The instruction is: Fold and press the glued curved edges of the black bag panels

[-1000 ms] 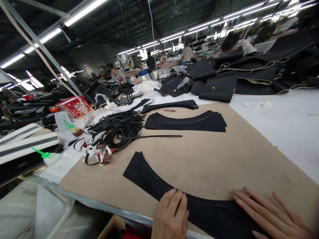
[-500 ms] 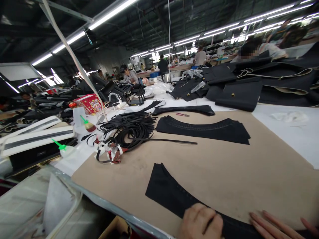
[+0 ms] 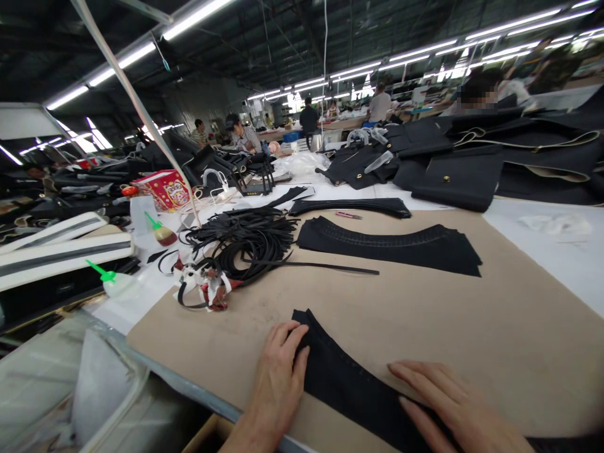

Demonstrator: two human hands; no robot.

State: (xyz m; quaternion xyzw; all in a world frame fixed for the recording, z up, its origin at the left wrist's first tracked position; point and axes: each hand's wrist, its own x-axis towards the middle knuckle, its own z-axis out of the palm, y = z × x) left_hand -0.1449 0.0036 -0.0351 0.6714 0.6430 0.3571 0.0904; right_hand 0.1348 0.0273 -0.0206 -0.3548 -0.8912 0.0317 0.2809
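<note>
A stack of curved black fabric pieces (image 3: 349, 384) lies along the front of the table, with a row of small marks or stitches near its upper curved edge. My left hand (image 3: 278, 365) is at the stack's left end, its fingers bent and closed over the corner with the thumb beside them. Stretched flat across the curved edge further right, my right hand (image 3: 448, 402) rests with fingers apart. The stack's right part is mostly hidden under that hand.
Behind lies another stack of curved black pieces (image 3: 387, 245), with small red-handled snips (image 3: 349, 215) beyond. Coiled black strips (image 3: 245, 245) sit at left, near green-tipped glue bottles (image 3: 116, 283). Black bags (image 3: 453, 179) are piled at the back right. Other people work in the distance.
My left hand has moved left along the black stack to its end corner. My right hand has come further into view, up and left, onto the curved edge.
</note>
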